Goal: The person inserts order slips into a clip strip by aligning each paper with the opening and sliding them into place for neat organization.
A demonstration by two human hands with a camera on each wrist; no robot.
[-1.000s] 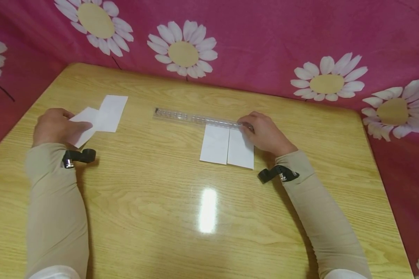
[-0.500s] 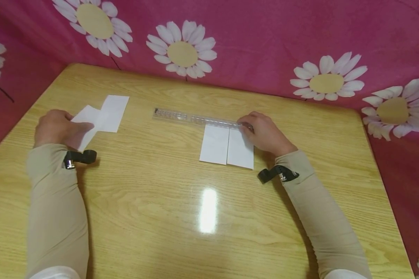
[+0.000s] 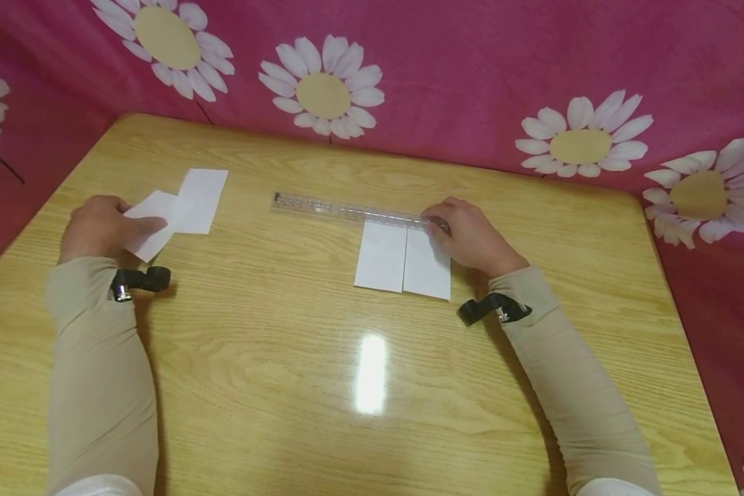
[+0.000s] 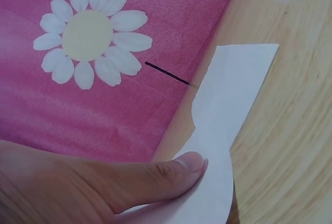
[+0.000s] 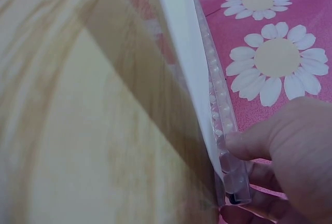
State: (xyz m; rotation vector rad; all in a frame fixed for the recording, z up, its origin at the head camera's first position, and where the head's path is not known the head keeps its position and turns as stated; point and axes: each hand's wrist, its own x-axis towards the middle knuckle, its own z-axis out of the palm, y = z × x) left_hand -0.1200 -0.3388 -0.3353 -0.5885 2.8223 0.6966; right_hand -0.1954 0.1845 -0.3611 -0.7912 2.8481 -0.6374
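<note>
In the head view, my left hand (image 3: 102,226) holds a white paper piece (image 3: 153,231) at the left of the table. A second white paper (image 3: 202,200) adjoins it at the upper right. The left wrist view shows my thumb pressed on the bent paper (image 4: 212,182). On the right, my right hand (image 3: 471,234) pinches the end of a long clear plastic strip (image 3: 310,204) with rows of rounded bumps. Two white paper rectangles, one left (image 3: 381,256) and one right (image 3: 428,265), extend toward me from the strip. In the right wrist view, white paper (image 5: 187,53) runs along its edge.
Everything is over a wood-grain table (image 3: 273,386) with a bright light reflection. A pink cloth (image 3: 446,69) with white daisies stands behind and at the sides. Black camera mounts, left (image 3: 139,279) and right (image 3: 494,308), sit on both sleeved wrists.
The paper in my left hand has flexed slightly, its near corner dipping and then rising again. My right hand and the plastic strip have stayed in place.
</note>
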